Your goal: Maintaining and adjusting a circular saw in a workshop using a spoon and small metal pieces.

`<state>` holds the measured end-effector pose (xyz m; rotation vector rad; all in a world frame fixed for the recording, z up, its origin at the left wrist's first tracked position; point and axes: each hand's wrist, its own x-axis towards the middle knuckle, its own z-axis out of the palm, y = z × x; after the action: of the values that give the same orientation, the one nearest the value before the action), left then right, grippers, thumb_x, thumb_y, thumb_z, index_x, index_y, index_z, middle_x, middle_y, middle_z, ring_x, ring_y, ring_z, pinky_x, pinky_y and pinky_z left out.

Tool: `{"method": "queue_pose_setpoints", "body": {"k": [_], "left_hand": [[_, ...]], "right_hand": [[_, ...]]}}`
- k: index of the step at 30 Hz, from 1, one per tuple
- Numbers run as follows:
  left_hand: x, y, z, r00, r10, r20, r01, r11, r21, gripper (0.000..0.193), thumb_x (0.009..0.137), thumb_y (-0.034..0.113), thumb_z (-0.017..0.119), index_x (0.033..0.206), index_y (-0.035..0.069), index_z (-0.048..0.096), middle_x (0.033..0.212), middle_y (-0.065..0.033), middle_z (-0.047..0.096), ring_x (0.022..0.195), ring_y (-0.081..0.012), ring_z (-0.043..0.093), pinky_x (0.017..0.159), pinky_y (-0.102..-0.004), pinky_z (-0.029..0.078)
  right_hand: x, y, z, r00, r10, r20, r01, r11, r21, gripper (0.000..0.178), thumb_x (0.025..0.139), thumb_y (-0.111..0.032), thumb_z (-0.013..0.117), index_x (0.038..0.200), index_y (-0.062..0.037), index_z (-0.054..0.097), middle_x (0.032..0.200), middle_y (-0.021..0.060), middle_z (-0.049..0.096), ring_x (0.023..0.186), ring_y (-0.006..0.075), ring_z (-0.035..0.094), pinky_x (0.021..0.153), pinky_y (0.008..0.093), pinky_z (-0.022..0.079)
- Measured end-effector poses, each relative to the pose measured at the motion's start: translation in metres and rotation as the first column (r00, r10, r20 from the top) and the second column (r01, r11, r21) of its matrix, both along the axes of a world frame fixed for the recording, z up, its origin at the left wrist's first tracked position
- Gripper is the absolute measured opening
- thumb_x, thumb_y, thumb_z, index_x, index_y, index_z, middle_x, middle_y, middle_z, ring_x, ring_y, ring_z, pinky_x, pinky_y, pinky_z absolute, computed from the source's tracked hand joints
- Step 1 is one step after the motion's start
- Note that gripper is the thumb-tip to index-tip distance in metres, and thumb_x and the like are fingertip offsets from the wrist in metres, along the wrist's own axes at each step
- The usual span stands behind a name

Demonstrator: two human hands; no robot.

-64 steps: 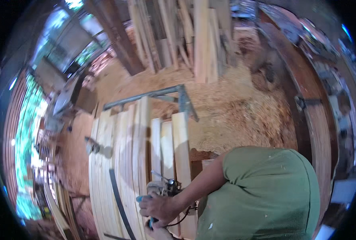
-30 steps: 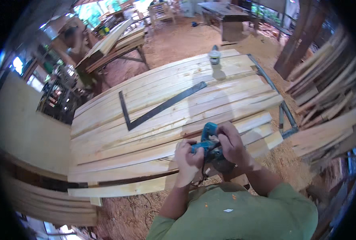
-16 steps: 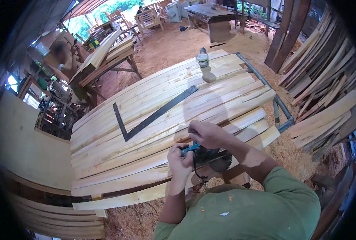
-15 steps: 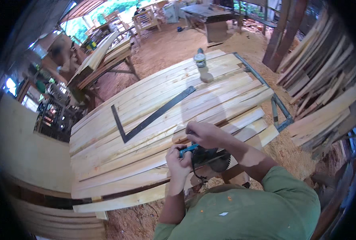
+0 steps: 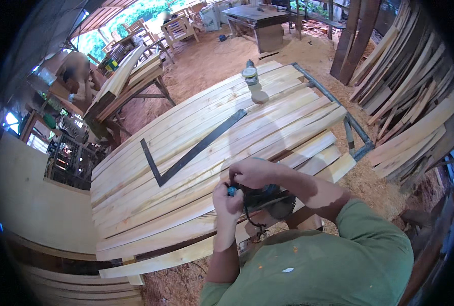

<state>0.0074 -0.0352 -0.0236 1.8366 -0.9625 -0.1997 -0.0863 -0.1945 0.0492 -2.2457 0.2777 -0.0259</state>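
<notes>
My left hand (image 5: 228, 206) is wrapped around the teal and black handle of a circular saw (image 5: 282, 207), which lies on the boards in front of my body. Its toothed blade shows below my right forearm, and a black cord hangs beside it. My right hand (image 5: 252, 173) reaches over the saw, its fingers curled close to my left thumb at the handle; whatever they pinch is hidden. Beyond my hands, a dark metal framing square (image 5: 201, 148) lies flat on a row of pale wooden boards (image 5: 186, 117).
A yellowish power tool (image 5: 250, 74) stands on the far boards. At right are a metal frame (image 5: 360, 137) and stacked offcuts (image 5: 415, 76). Another person (image 5: 79, 76) is by a plank-laden trestle (image 5: 130, 81) at far left. A dark table (image 5: 260, 18) stands behind.
My right hand has moved slightly left and down, closer to my left hand, covering more of the teal handle. The whole view has shifted a little; the person at far left is more upright.
</notes>
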Motion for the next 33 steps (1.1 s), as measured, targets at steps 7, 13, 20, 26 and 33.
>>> {"method": "queue_pose_setpoints", "body": {"k": [7,13,20,26,33], "left_hand": [[0.005,0.001,0.006,0.994,-0.03,-0.105,0.04,0.995,0.087,0.024,0.082,0.011,0.073,0.103,-0.002,0.071,0.09,-0.0116,0.072,0.081,-0.017,0.067,0.076,-0.0327,0.055],[0.011,-0.004,-0.009,0.978,-0.141,-0.156,0.139,0.99,-0.021,0.026,0.083,0.009,0.073,0.106,-0.002,0.07,0.092,-0.0079,0.072,0.083,-0.0136,0.066,0.075,-0.0302,0.055],[0.008,-0.003,0.001,0.977,-0.152,-0.151,0.14,0.986,-0.088,0.027,0.077,0.013,0.073,0.101,0.0,0.074,0.096,-0.0169,0.075,0.085,-0.0247,0.073,0.078,-0.0358,0.058],[0.01,0.004,0.001,0.975,-0.076,-0.207,0.069,0.997,-0.041,0.025,0.078,0.008,0.069,0.101,-0.001,0.072,0.093,-0.0094,0.074,0.084,-0.0142,0.067,0.081,-0.0297,0.056],[0.016,0.013,0.001,0.949,-0.094,-0.302,0.068,0.993,-0.096,0.023,0.081,0.007,0.069,0.103,0.0,0.071,0.091,-0.0067,0.072,0.083,-0.0124,0.066,0.077,-0.029,0.055]], "right_hand": [[-0.007,0.017,-0.012,0.944,-0.289,0.157,0.296,0.955,-0.021,0.03,0.099,-0.023,0.055,0.117,0.0003,0.064,0.102,0.0226,0.073,0.099,0.0395,0.07,0.088,0.0472,0.054],[-0.006,0.0,-0.019,0.921,-0.272,0.28,0.162,0.919,0.359,0.016,0.102,-0.008,0.054,0.114,0.0016,0.058,0.094,0.0095,0.069,0.09,0.0172,0.067,0.084,0.0332,0.055],[-0.005,-0.007,-0.021,0.921,-0.285,0.267,0.051,0.765,0.642,0.019,0.101,-0.006,0.055,0.119,0.0,0.058,0.095,0.0058,0.069,0.089,0.0108,0.064,0.077,0.0262,0.051],[0.0,0.002,-0.01,0.924,-0.28,0.261,0.068,0.791,0.608,0.026,0.101,-0.007,0.057,0.124,0.0022,0.062,0.097,0.006,0.071,0.087,0.0091,0.063,0.076,0.0249,0.051],[0.013,0.018,-0.019,0.869,-0.324,0.374,0.121,0.872,0.475,0.026,0.098,-0.008,0.067,0.122,0.0036,0.064,0.096,0.0098,0.074,0.093,0.0149,0.07,0.08,0.0299,0.056]]}}
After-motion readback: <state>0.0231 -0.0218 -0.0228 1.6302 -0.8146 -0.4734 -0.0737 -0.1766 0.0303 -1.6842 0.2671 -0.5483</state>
